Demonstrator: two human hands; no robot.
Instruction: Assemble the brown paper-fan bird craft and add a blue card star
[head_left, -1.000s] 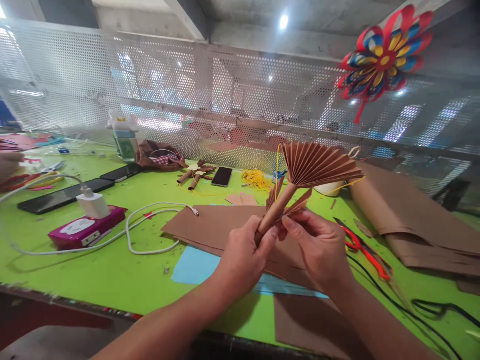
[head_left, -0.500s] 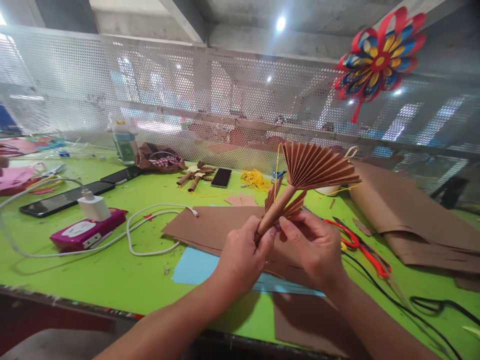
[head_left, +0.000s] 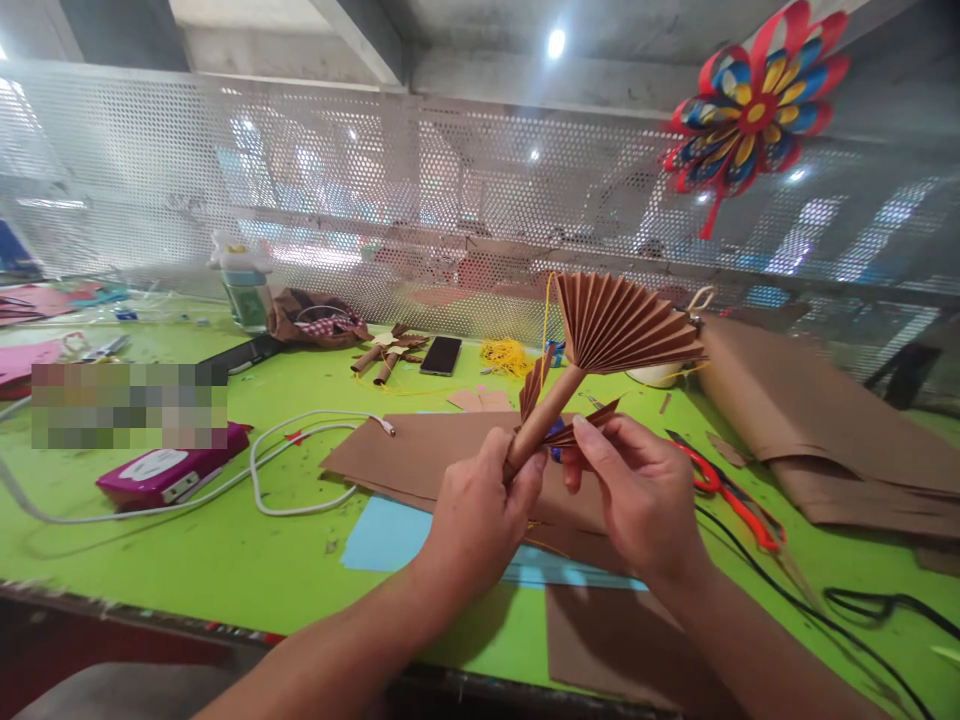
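Left hand [head_left: 480, 510] at six o'clock: bare, rounded knuckles, broad back, thumb with short nail. Right hand [head_left: 649, 490] at four o'clock: bare too, slim fingers, short thumbnail. Left forearm [head_left: 352, 635], smooth, bare from wrist to view's lower edge at seven o'clock, narrowing toward wrist. Right forearm [head_left: 765, 635] likewise bare, tapered, leaving view between four and five o'clock.

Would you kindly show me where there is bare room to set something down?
The widest bare patch of green table lies along its front edge, bordered by white cable and blue paper. A smaller one lies between that cable and the brown tubes. Brown sheets crowd the space beneath left hand and right hand; scissors and folded brown paper crowd the right.
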